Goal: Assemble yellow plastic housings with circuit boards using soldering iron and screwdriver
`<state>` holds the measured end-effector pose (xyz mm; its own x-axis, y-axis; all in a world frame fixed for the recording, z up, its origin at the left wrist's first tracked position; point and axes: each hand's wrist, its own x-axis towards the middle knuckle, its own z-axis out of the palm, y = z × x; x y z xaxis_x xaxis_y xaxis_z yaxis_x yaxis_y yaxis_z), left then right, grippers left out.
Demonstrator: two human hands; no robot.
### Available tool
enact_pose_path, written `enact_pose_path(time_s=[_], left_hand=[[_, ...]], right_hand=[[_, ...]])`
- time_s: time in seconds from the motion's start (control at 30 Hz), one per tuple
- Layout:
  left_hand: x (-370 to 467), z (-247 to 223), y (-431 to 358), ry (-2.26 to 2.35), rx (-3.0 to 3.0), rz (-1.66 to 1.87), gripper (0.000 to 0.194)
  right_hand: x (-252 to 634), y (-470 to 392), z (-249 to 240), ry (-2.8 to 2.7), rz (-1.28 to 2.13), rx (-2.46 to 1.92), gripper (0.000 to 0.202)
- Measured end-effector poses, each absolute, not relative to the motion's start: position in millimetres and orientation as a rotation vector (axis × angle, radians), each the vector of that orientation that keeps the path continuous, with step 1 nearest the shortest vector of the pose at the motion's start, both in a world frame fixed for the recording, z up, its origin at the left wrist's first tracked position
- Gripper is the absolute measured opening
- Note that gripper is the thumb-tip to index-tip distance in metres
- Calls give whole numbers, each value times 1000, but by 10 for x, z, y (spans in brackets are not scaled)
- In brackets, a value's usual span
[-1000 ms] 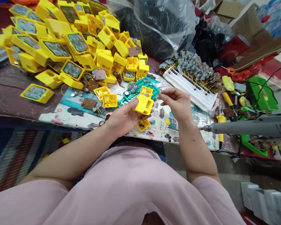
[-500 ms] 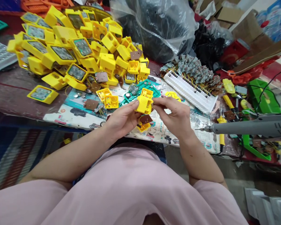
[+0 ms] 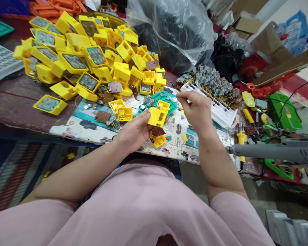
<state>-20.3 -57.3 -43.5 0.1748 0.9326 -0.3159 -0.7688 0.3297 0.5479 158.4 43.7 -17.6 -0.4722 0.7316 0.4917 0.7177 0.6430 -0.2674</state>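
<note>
My left hand [image 3: 133, 134] grips a yellow plastic housing [image 3: 156, 117], thumb on its perforated face and open compartments turned to the right. Below it hang or lie a small brown circuit board [image 3: 158, 132] and another yellow part [image 3: 159, 141]; whether they are joined to it I cannot tell. My right hand [image 3: 197, 108] is apart from the housing, thumb and fingertips pinched together in front of the white rack [image 3: 222, 114]. Anything between those fingertips is too small to make out. Behind the housing lies a teal tray [image 3: 172, 104] with small round metal parts.
A big heap of yellow housings [image 3: 74, 61] fills the left back. Open yellow housings [image 3: 125, 114] and a brown board [image 3: 102, 116] lie on the printed sheet [image 3: 74, 124]. A grey electric screwdriver [image 3: 269, 149] juts in from the right, near a yellow-handled tool [image 3: 242, 138]. Behind stands a plastic bag [image 3: 169, 34].
My right hand has left the housing and moved up and slightly right, fingers still pinched. My left hand keeps the housing, now turned slightly. The whole view has shifted a little.
</note>
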Motion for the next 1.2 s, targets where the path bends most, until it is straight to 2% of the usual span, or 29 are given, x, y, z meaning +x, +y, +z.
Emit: enact_pose_path(time_s=[0.1,0.2,0.5,0.7,0.83,0.9,1.0,1.1,1.2], left_hand=[[-213,-435,-578,663,253,1248,21],[-227,-425,-586,654,240,1237,22],[-229,-398,-554,659,207,1242,18],[-193,-356,-532,669,218,1247,24],[-144,-323,-523,681,223,1214,23],[-117,-309,-527,689,241,1210,21],[-82,-303,-536,691,281,1218,16],[-55,-308,-543,684,312,1229,16],[-48,-318,-549,692,329,1241,18]], right_hand=[[1477,789,-363,-2394,145,-1469,14],[1384,932,-475,-2436,251,-1569,14],[1449,829,-470,-2224,427,-1334,20],[1571,389,-262,-1792,971,-1144,27],[1562,107,-136,-1686,1112,-1043,27],[1551,6,-124,-1708,1060,-1022,22],[1535,-78,-152,-1874,718,-945,3],[1516,-111,-200,-2012,318,-872,8],[1508,-150,-231,-2081,89,-882,9]])
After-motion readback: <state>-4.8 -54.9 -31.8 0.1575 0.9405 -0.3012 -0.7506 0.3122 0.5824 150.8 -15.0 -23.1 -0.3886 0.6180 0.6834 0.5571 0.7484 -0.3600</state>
